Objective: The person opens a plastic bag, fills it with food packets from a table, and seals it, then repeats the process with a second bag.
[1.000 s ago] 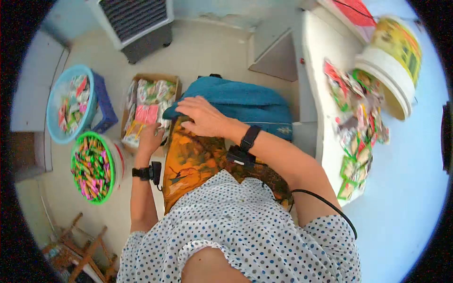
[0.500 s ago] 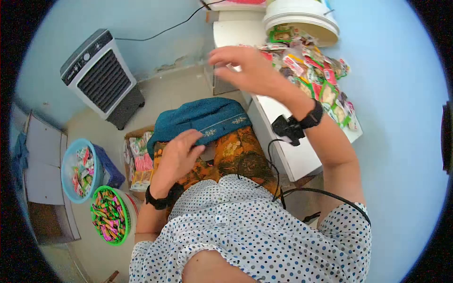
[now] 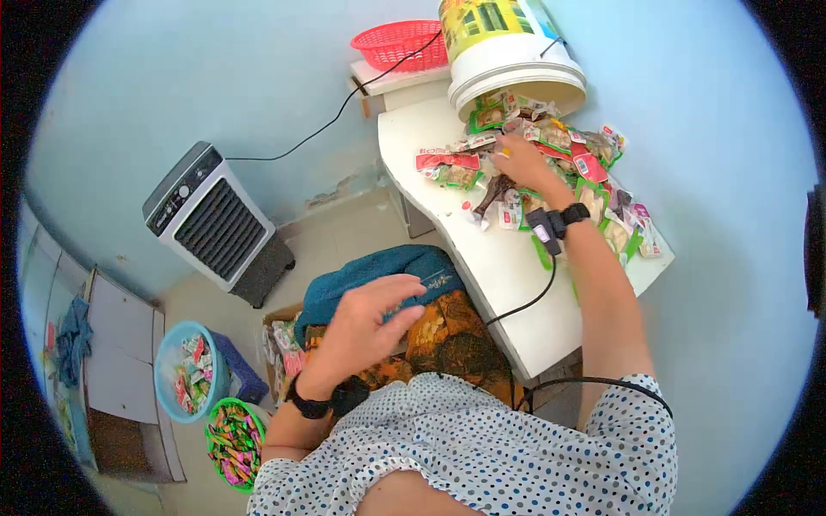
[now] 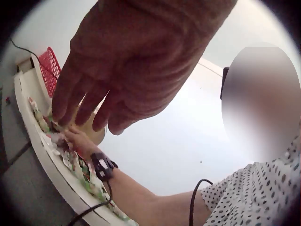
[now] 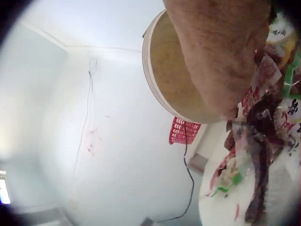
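On the white table, my right hand [image 3: 527, 165] reaches into a heap of small snack packets [image 3: 594, 168]. Its fingertips are among the wrappers, partly hidden, and I cannot tell whether they pinch one. Just beside that hand lies a dark packet [image 3: 493, 196] in clear wrap; a red-and-white packet [image 3: 447, 162] is farther left. My left hand [image 3: 366, 327] hovers over the lap with relaxed fingers and nothing in it. In the left wrist view its fingers [image 4: 87, 110] hang loosely apart.
A tipped white bucket [image 3: 516, 77] opens toward the heap, with a red basket [image 3: 400, 45] behind. Down left are a cardboard box [image 3: 271, 357] of packets, a blue tub [image 3: 163, 391] and a green-rimmed bucket [image 3: 215, 404] of wrapped sweets. An air cooler [image 3: 215, 224] stands on the floor.
My right hand has gone from above the lap across to the packets on the table. The left hand has left the cardboard box and risen over the lap. The view has turned right.
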Tool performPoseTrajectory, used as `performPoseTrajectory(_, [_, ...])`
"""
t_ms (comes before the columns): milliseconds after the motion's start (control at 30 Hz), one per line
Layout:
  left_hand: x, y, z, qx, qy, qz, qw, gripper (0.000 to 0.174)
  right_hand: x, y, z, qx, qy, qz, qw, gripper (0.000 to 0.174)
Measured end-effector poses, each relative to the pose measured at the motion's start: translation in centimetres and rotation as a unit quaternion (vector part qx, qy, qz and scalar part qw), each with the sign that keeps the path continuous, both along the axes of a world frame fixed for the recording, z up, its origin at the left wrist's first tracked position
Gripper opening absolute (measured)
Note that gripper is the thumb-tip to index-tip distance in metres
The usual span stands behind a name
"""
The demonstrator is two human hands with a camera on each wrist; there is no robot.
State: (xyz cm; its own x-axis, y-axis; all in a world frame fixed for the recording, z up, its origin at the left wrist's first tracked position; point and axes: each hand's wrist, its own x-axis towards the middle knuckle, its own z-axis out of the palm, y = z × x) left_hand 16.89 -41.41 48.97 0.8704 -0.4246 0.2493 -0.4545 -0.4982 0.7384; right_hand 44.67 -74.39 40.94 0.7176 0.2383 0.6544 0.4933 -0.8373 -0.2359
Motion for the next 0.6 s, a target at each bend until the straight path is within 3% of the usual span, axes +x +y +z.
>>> performPoseTrajectory(67, [0.6,-1.8,-0.7,0.024,-0.064,-0.034,0.997,0.026,-0.5,1.4,0.3,-0.025,-0.035,-0.071,0.997,0.04])
performPoseTrajectory(100, [0.4,-2.5,-0.7,0.006,0.006,-0.03,1.0,0.026,0.0,1.4,0.3,-0.037,-0.071,-0.084,0.993,0.033])
performPoseTrajectory(200, [1.2,-3.9,-1.8,-0.009,-0.008,-0.061,0.998,0.025,0.1,0.3,0.9,-0.114,0.052,-0.115,0.985,0.017])
performPoseTrajectory(233, [1.5,-4.4,-1.9,-0.009,0.011,-0.055,0.998,0.025,-0.1,0.2,1.3,-0.143,0.077,-0.173,0.971,0.014])
performPoseTrajectory(300, [2.1,-5.2,-1.9,-0.008,0.05,-0.043,0.998,0.023,0.1,-1.2,1.0,-0.069,0.036,-0.141,0.987,0.013])
performPoseTrajectory(367, [2.6,-5.8,-2.5,0.017,0.034,-0.032,0.999,0.023,-0.4,-1.9,2.0,0.019,0.055,-0.147,0.987,0.016])
performPoseTrajectory(433, [3.1,-6.6,-2.8,0.028,0.024,-0.026,0.999,0.022,-0.2,-3.1,3.5,0.129,0.001,-0.099,0.987,0.02])
performPoseTrajectory(500, [3.3,-7.1,-3.1,0.023,0.021,-0.02,0.999,0.022,0.1,-3.9,4.6,0.289,0.014,-0.08,0.954,0.024])
performPoseTrajectory(600, [4.0,-7.6,-4.1,-0.002,0.021,0.01,1.0,0.022,-0.2,-4.9,6.1,0.385,-0.029,-0.111,0.916,0.025])
